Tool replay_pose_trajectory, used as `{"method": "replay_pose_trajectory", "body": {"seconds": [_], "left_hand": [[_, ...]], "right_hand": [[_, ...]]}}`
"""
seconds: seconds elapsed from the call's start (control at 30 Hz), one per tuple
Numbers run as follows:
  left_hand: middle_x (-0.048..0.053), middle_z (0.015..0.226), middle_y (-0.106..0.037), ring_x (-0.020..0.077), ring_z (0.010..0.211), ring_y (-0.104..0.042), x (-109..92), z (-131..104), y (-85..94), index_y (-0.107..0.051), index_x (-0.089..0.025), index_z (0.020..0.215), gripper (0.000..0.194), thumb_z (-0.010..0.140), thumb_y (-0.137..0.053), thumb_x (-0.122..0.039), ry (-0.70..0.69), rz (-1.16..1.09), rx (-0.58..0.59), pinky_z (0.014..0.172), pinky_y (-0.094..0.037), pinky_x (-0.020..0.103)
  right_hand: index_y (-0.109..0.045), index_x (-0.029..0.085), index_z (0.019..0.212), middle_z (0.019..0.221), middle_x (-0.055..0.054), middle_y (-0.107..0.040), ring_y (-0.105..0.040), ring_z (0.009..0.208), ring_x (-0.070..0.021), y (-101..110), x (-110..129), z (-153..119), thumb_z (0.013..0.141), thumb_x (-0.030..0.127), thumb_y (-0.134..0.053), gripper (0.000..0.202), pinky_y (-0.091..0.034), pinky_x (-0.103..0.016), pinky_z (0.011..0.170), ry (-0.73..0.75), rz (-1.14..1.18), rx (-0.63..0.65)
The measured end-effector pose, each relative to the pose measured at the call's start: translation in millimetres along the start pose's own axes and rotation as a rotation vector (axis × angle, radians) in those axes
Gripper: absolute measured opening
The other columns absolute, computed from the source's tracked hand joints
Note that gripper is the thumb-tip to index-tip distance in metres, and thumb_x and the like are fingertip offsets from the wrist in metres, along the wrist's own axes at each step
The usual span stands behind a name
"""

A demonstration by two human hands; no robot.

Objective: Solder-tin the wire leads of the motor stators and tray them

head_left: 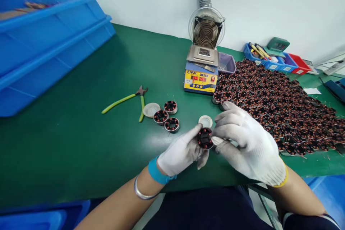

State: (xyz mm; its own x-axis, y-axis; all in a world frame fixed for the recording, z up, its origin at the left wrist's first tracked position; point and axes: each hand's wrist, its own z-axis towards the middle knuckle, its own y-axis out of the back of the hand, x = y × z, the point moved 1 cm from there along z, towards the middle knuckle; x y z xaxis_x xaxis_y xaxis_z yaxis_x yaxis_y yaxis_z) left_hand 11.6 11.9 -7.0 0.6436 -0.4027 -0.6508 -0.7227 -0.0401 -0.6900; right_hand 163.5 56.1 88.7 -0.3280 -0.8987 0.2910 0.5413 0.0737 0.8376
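Both of my hands wear white gloves. Between the fingers of my left hand (184, 151) is a round black motor stator with copper windings (205, 138). My right hand (244, 143) touches the stator's right edge, thumb and fingertips closed there; whether it pinches a wire is too small to tell. Just behind the held stator lies a small white round dish (205, 121). To the left, three more stators (161, 116) stand on the green table beside another pale dish (151, 110). Cutters with green handles (121, 100) lie open further left.
A yellow and blue soldering pot (199, 79) stands at the back under a fan and hose. Rows of stators (269, 104) cover the right side. Stacked blue bins (54, 39) fill the left; small coloured boxes (273, 63) line the back right.
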Motion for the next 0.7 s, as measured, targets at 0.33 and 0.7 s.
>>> {"method": "replay_pose_trajectory", "body": {"seconds": [0.33,0.7], "left_hand": [[0.007,0.079,-0.069,0.0215,0.071,-0.068,0,2,4.6,-0.069,-0.017,0.091,0.043,0.08,-0.067,-0.058,0.049,-0.14,0.108,0.068,-0.058,0.036],[0.011,0.101,-0.074,0.0229,0.081,-0.071,5,1,-1.5,-0.067,-0.017,0.098,0.05,0.059,-0.089,-0.039,-0.413,0.181,-0.387,0.064,-0.059,0.03]], "right_hand": [[-0.065,0.02,0.084,0.087,-0.004,-0.072,-0.068,0.094,-0.019,2,2,7,0.088,0.017,-0.058,0.008,-0.043,-0.049,0.113,0.039,0.115,0.012],[-0.063,0.024,0.084,0.085,-0.003,-0.066,-0.069,0.102,-0.0232,-9,-42,-47,0.095,0.031,-0.054,0.015,-0.054,-0.049,0.101,-0.47,0.633,-0.601]]}}
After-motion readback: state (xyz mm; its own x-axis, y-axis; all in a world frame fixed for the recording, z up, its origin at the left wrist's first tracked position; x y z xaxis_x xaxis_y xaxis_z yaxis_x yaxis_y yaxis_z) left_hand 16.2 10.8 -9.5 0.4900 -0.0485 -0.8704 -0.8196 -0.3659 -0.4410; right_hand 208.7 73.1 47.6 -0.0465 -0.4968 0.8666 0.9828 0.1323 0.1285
